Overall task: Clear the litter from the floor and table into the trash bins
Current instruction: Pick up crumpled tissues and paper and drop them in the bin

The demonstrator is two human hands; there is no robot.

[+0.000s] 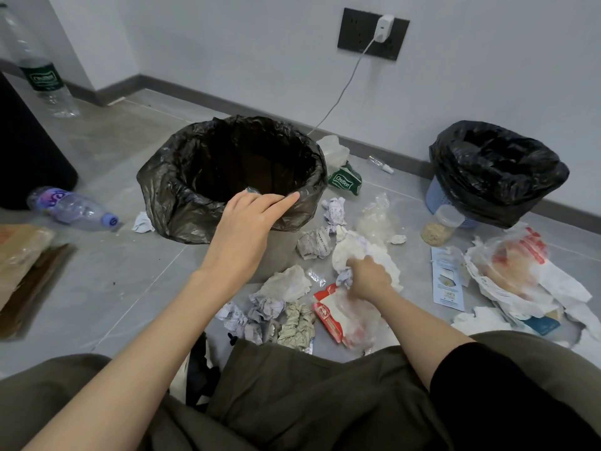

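- Grey floor tiles meet a white wall with a dark skirting board; a charger point(383, 27) is plugged into the wall socket.
- Near trash bin point(169, 203): lined with a brown-black bag, centre of the floor. Blue trash bin point(439, 196): black liner, far right by the wall.
- Left hand point(253, 216): fingers extended, resting on the near rim of the near bin's liner; no grip is visible.
- Right hand point(369, 278): fingers curled around a crumpled white tissue point(348, 252).
- Location: the tissue lies on the floor just right of the near bin, amid other litter.
- Handling (judged): light, soft and compressible; it probably tears if pulled by an edge. Bunch it at the middle so it lifts as one wad.
- Appearance: white, heavily wrinkled, ragged along its right edge; a lilac-printed scrap shows at the hand's left side.
- Adjacent litter: crumpled paper balls point(312, 244) far of the hand, a red-and-white wrapper point(328, 314) near it.
- A purple-capped plastic bottle point(71, 206) lies left of the near bin; it is likely light and prone to roll, so grasp the body.
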